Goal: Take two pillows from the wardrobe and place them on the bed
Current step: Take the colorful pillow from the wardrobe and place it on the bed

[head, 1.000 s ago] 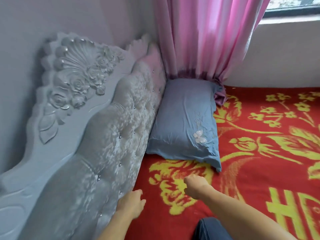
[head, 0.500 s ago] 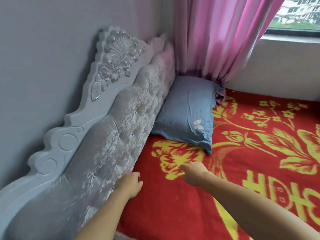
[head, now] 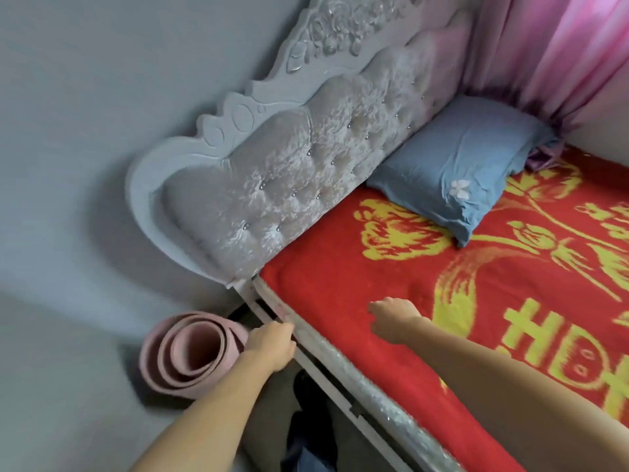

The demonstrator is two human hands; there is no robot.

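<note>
One blue pillow (head: 456,172) with a small white bow lies at the head of the bed (head: 391,267), against the tufted grey headboard (head: 306,172) and next to the pink curtain. The bed is covered with a red blanket with yellow flowers. My left hand (head: 270,342) is at the bed's side rail near the corner, fingers curled, holding nothing. My right hand (head: 394,318) hovers over the red blanket near the edge, fingers loosely curled and empty. No wardrobe and no second pillow are in view.
A rolled pink mat (head: 190,352) lies on the floor beside the bed's corner, close to my left hand. A grey wall (head: 102,131) runs behind the headboard. The pink curtain (head: 551,52) hangs at the far corner. My dark trouser legs show below.
Both hands have drawn back from the headboard area to the bed's near edge. The view has pulled away and left, bringing the bed's corner, the side rail and the rolled mat into sight.
</note>
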